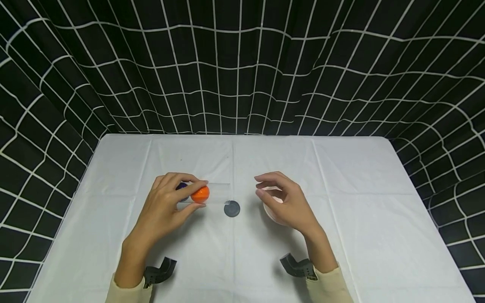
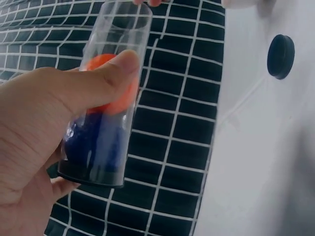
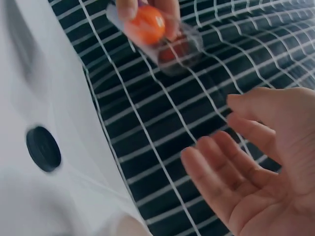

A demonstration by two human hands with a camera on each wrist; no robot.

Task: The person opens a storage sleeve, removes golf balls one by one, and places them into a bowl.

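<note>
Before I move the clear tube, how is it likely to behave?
The clear tube looks stiff, straight-sided where the left hand grips it. Its smooth, shiny wall may be slippery. The orange ball could roll out if the uncapped end dips.

There are two hands [image 1: 163, 206] [image 1: 286, 202], two balls [image 1: 200, 195] [image 1: 181, 186], one tube [image 1: 219, 193], one loose lid [image 1: 232, 209] at its four o'clock, one white object [image 1: 271, 214], one table [image 1: 360, 189].

Pass: you can slip between the tube [image 1: 219, 193] and your right hand [image 1: 286, 204] | Low there: black lid [image 1: 232, 208] | Under that hand: pale round thing [image 1: 271, 215], partly hidden | Beyond the table's [image 1: 379, 235] far edge: gridded curtain [image 1: 238, 63] stops you
</note>
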